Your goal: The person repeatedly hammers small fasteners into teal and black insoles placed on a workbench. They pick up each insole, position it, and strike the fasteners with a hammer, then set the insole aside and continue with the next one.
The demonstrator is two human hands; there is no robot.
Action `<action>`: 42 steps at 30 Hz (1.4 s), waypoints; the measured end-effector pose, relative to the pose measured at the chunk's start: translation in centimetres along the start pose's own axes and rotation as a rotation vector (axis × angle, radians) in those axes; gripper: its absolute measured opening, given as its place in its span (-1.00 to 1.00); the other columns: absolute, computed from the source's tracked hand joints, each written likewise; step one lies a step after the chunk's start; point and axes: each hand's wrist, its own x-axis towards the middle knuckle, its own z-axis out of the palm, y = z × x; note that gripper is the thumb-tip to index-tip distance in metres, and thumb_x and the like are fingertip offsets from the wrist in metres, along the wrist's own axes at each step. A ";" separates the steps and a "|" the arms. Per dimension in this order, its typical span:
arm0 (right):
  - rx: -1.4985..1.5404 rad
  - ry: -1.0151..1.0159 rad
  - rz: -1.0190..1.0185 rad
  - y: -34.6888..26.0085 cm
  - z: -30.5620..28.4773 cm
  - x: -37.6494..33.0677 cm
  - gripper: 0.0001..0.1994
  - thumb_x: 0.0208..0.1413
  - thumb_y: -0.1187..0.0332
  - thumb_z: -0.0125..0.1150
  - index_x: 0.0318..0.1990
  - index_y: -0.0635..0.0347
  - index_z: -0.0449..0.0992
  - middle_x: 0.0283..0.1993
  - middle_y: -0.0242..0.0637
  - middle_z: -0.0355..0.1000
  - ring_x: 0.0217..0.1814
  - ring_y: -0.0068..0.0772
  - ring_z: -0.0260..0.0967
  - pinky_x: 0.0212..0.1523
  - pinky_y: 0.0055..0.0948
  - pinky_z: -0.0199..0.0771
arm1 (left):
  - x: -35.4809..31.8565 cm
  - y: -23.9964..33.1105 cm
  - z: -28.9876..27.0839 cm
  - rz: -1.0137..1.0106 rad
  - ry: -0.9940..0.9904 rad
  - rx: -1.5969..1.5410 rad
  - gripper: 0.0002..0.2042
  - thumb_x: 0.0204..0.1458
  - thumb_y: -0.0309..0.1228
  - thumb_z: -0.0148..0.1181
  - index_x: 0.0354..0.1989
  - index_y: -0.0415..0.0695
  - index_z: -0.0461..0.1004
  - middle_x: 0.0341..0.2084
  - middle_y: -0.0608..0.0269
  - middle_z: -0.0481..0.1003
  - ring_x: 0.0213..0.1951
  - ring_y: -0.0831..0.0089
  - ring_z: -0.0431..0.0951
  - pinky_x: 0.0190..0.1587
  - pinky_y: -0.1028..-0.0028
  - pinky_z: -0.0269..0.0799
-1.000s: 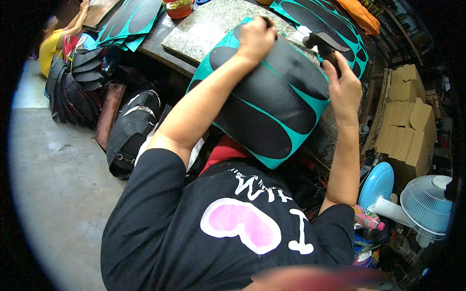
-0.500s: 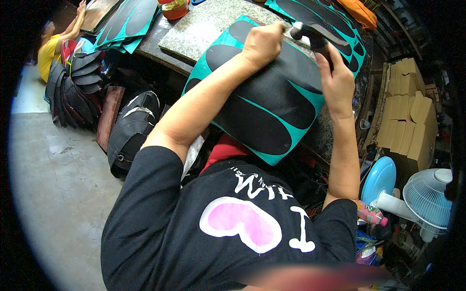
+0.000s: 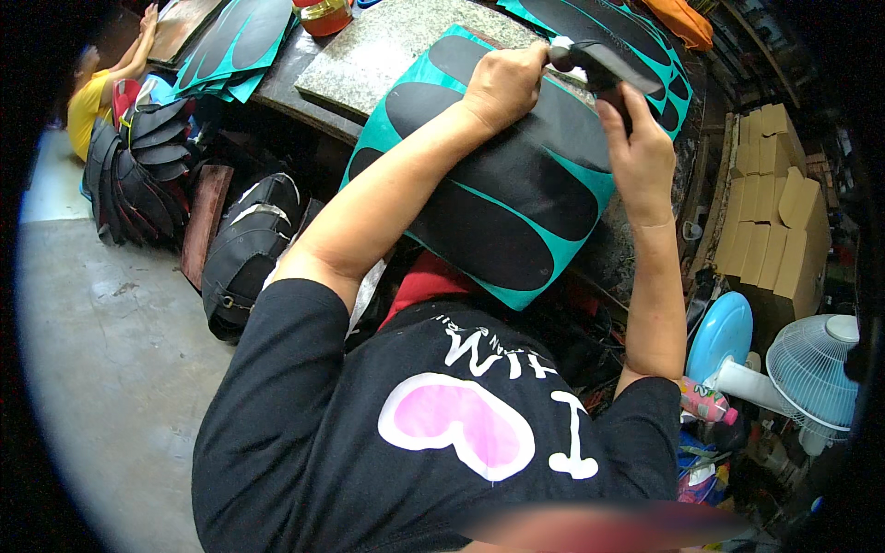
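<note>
A teal sheet with black shoe-sole shapes (image 3: pixel 502 203) lies over the near edge of the work table, partly over my lap. My left hand (image 3: pixel 505 88) is closed in a fist above its far part, and whatever the fingers pinch is hidden. In my right hand (image 3: pixel 638 152) a hammer (image 3: pixel 608 69) is gripped by its dark handle, thumb along it. Its head is beside the left fist's fingertips; whether they touch, I cannot tell.
A speckled stone slab (image 3: pixel 378 55) lies on the table, with more patterned sheets (image 3: pixel 235 41) left of it and a stack (image 3: pixel 599 37) behind. Cardboard boxes (image 3: pixel 770 212) and a fan (image 3: pixel 811 369) stand at right. Far left sits a person in yellow (image 3: pixel 88 111).
The hammer head and my left fist have come closer together, the fist shifting slightly right. The sheet appears slightly higher and further left in view.
</note>
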 end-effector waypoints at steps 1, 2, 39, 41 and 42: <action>-0.037 0.052 -0.037 0.6 0.0 -0.1 -0.66 0.18 0.10 0.18 -0.04 0.14 0.51 -0.23 -0.08 0.54 -0.21 0.00 0.53 -0.25 -0.21 0.51 | -0.1 -0.1 0.1 -0.110 0.093 -0.016 -0.82 0.03 -0.39 0.23 -0.25 -0.18 0.44 -0.50 -0.06 0.54 -0.39 0.06 0.60 -0.34 0.25 0.51; -0.102 0.068 0.073 1.1 -0.1 -0.2 -0.65 0.18 0.10 0.18 -0.02 0.13 0.51 -0.23 -0.07 0.54 -0.21 0.00 0.53 -0.25 -0.22 0.51 | 0.1 -0.5 0.1 -0.220 0.146 -0.026 -0.82 0.03 -0.40 0.23 -0.24 -0.18 0.46 -0.49 -0.04 0.56 -0.40 0.16 0.63 -0.35 0.30 0.53; 0.184 0.393 -0.261 -0.1 -3.7 -1.0 -0.72 0.12 0.29 0.30 -0.09 0.26 0.52 -0.36 -0.12 0.55 -0.38 -0.20 0.54 -0.35 -0.34 0.51 | 0.3 0.7 0.0 -0.017 0.018 -0.244 -0.82 -0.01 -0.44 0.24 -0.25 -0.19 0.42 -0.46 -0.03 0.55 -0.35 0.05 0.60 -0.29 0.23 0.51; 0.051 0.118 -0.115 0.8 -2.1 -1.0 -0.69 0.16 0.19 0.24 -0.05 0.18 0.50 -0.31 -0.07 0.54 -0.29 -0.04 0.55 -0.31 -0.25 0.51 | 0.1 1.3 0.2 0.052 -0.025 -0.161 -0.81 0.02 -0.43 0.23 -0.20 -0.11 0.41 -0.48 -0.08 0.50 -0.35 -0.04 0.55 -0.32 0.19 0.48; -0.047 -0.072 0.066 1.4 -1.3 -1.1 -0.67 0.18 0.13 0.19 -0.02 0.13 0.49 -0.27 -0.07 0.55 -0.24 0.00 0.54 -0.28 -0.21 0.51 | 0.2 1.3 0.3 0.060 -0.050 -0.122 -0.81 0.02 -0.44 0.23 -0.20 -0.11 0.40 -0.48 -0.07 0.50 -0.36 -0.05 0.55 -0.32 0.17 0.47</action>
